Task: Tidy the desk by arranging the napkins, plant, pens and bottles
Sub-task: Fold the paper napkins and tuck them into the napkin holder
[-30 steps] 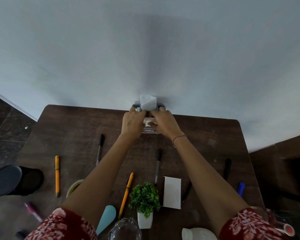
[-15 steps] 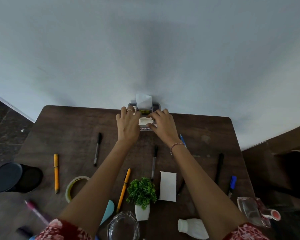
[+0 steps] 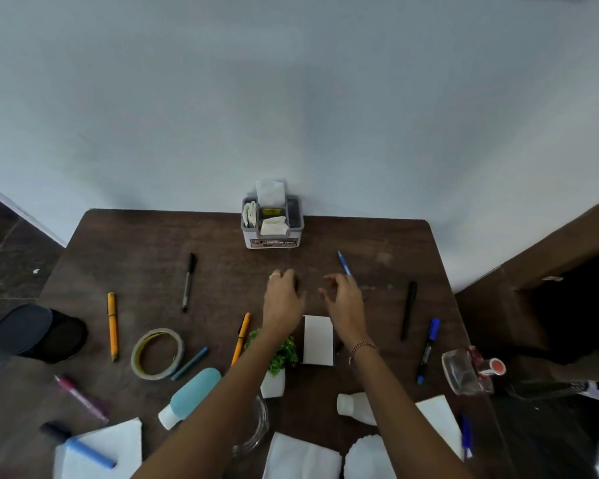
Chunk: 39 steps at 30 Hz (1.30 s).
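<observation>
Both hands drawn back from the napkin box (image 3: 272, 233) at the table's (image 3: 135, 243) far edge, left hand (image 3: 282, 300) and right hand (image 3: 343, 302) empty, fingers loosely curled, plant (image 3: 287, 354) and white bottle (image 3: 351, 404) half hidden behind forearms, near napkins (image 3: 301, 458) cut off, orange pen (image 3: 112, 326) lying lengthwise toward the wall.
</observation>
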### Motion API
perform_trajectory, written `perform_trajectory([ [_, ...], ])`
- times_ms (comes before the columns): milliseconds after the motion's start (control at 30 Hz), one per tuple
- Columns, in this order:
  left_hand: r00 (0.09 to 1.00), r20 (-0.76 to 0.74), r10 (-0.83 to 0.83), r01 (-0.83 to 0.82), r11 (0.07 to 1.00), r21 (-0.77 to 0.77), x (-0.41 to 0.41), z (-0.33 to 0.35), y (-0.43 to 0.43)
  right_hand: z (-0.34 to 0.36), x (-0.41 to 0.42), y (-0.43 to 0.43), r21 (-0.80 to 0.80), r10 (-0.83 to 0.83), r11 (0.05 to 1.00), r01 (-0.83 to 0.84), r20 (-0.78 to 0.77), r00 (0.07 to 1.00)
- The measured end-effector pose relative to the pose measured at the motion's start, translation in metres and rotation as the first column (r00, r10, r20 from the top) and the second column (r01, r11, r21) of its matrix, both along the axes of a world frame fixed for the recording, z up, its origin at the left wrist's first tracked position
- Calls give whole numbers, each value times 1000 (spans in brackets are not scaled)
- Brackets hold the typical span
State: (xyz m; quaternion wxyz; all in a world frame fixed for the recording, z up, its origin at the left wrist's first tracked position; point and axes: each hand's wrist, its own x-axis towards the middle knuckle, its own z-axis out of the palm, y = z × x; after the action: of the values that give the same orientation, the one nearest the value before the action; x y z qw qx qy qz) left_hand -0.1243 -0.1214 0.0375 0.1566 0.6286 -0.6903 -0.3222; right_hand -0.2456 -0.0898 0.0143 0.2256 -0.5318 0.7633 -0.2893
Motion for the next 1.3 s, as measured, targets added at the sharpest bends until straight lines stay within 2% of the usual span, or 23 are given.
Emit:
perform_trajectory([
  [133, 995, -98, 1, 15, 987, 160, -8, -12, 28, -9, -1, 31, 144, -70, 987, 67, 18, 997],
  [333, 994, -104, 21, 9, 960, 281, -17, -23, 56, -21, 7, 68, 260, -71, 963, 75, -23, 997],
  [667, 996, -86, -36, 56, 968, 246, -21, -28, 76, -27, 10, 95, 250, -57, 966, 60, -20, 998],
  [833, 997, -52, -57, 65, 984, 163, -13, -36, 102, -30, 18, 114, 221, 0, 975, 5, -24, 1000],
  [933, 994, -24, -108, 110, 991, 83, -5, -39, 119, -31, 27, 127, 224, 84, 972, -70, -57, 995],
  [1067, 975, 44, -219, 217, 975, 46, 10, -47, 144, -37, 38, 146, 233, 220, 949, -212, -10, 975],
  [1200, 953, 132, -273, 256, 957, 134, 23, -54, 164, -41, 44, 161, 400, 437, 838, -370, -87, 895],
  [1300, 952, 152, -264, 247, 961, 124, 32, -57, 180, -45, 52, 173, 450, 532, 784, -428, -133, 836],
])
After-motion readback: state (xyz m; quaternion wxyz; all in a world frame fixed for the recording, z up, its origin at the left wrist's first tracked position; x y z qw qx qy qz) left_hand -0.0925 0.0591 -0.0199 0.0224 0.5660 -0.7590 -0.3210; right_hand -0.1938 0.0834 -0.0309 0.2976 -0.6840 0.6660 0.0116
